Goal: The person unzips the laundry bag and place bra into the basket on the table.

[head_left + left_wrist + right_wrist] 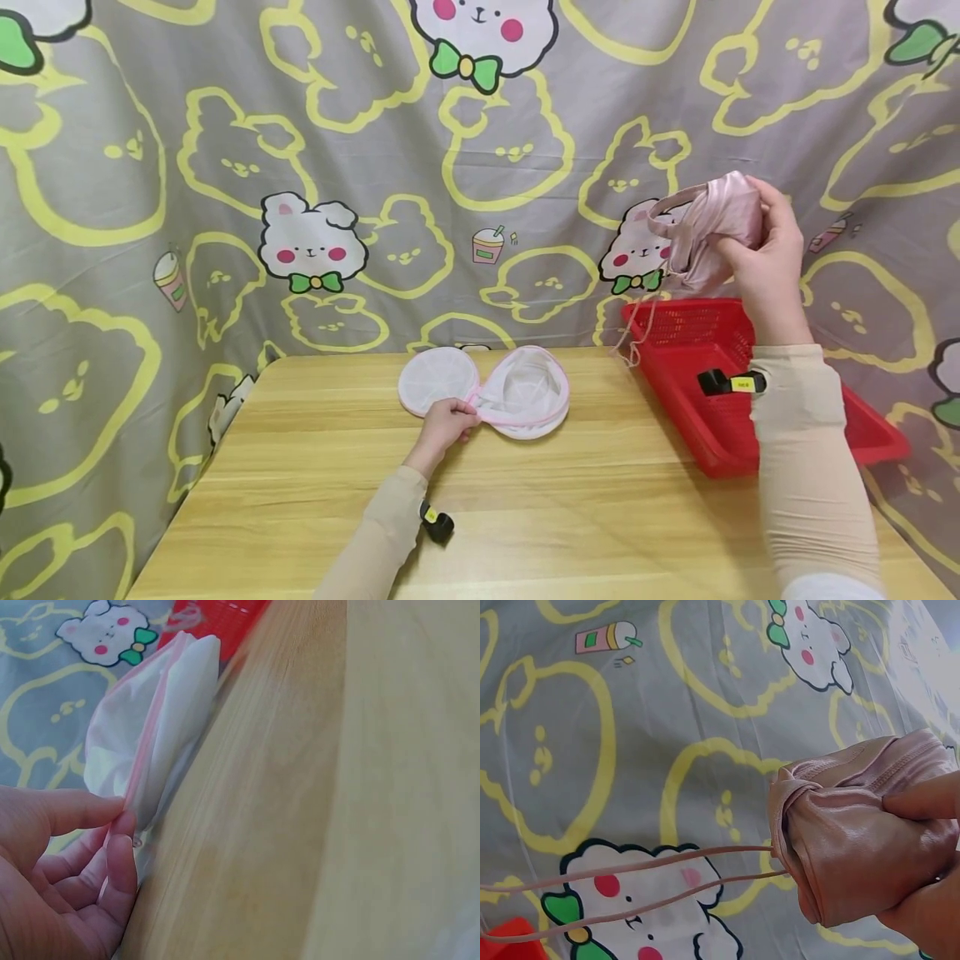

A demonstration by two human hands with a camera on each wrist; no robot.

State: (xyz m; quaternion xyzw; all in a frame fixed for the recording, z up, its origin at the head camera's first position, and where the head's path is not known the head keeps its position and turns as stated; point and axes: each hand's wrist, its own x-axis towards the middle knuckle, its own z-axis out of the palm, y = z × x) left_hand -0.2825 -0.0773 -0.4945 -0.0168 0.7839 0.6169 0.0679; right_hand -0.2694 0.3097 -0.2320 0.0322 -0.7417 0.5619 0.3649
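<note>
A round white mesh laundry bag (528, 427) with pink zipper trim lies on the table, its lid (437, 379) folded out flat to the left. My left hand (447, 423) pinches the pink edge between thumb and fingers, close to where lid and body meet. In the left wrist view the bag's mouth (135, 735) gapes beside those fingertips. High at the right, my right hand (776, 258) grips a folded pink satin bra (723, 212). Thin straps dangle from it, and they stretch left in the right wrist view, away from the folded fabric (855, 847).
A red plastic basket (686, 421) with perforated walls stands at the table's right side, below the raised right hand. Behind the wooden table (315, 467) hangs a grey curtain (420, 175) with cartoon prints, which also runs along the left side.
</note>
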